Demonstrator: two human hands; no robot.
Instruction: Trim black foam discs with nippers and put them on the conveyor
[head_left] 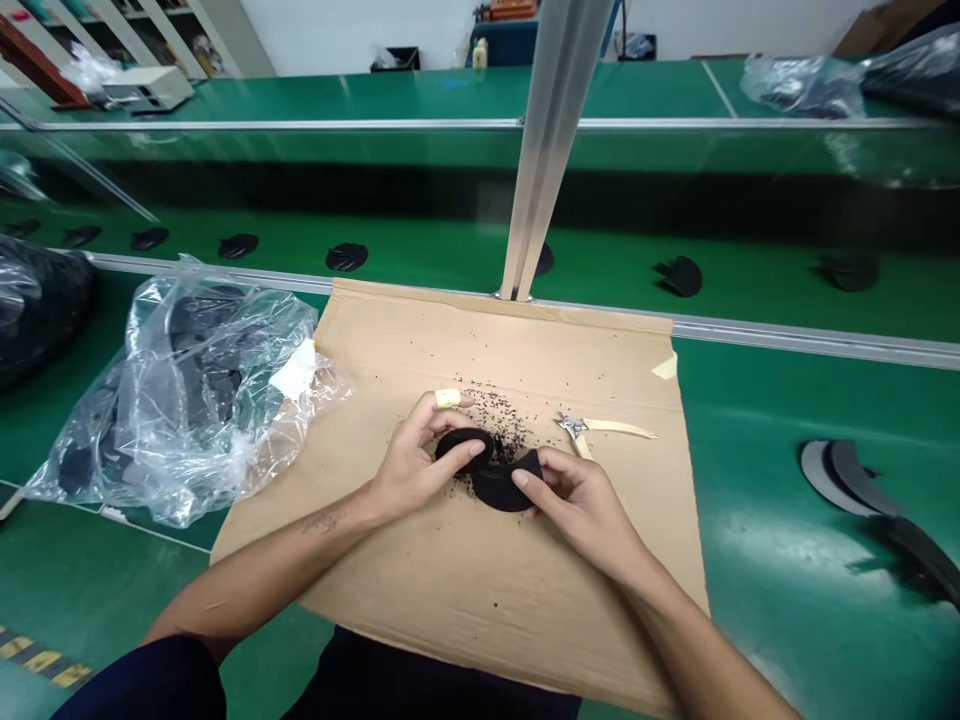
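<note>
Black foam piece [495, 470] sits pinched between our left hand [416, 462] and right hand [581, 500], both closed on it. Trimmed crumbs [495, 410] litter the cardboard [450, 580]; we judge trimming underway, with the snips [574, 428] lying beside.

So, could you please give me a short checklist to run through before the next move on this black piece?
1. Both hands on the black curved piece: ok; left hand and right hand each pinch one end.
2. Piece over the cardboard sheet: ok.
3. Small metal nippers within reach: ok, lying on the cardboard just beyond the right hand.
4. Tape on the left forefinger: ok, in place.
5. Black crumbs on the cardboard: not ok, scattered beyond the piece.
6. Edge of the piece fully trimmed: cannot tell, too dark and small.
</note>
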